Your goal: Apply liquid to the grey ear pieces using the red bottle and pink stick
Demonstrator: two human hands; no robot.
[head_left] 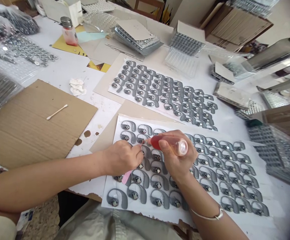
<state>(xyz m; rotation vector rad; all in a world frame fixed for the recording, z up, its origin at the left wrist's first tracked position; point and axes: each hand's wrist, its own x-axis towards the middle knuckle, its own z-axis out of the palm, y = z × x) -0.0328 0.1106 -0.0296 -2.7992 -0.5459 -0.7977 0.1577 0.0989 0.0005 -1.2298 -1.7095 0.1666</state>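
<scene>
Head view: on the white table [72, 66], the near sheet [109, 186] runs beneath both hands, so a dragging wrist could shift its rows. The right hand [181, 155] and left hand [126, 156] meet over its left part. Right-hand fingers wrap a red-filled bottle [157, 141], nozzle pointing left; too hard a squeeze might flood a piece or drip on paper. The left fingers pinch a pink stick [126, 176] near the nozzle; whether they touch, I cannot tell. Smaller grey hook-shaped pieces [124, 199] lie close below, easily knocked askew.
</scene>
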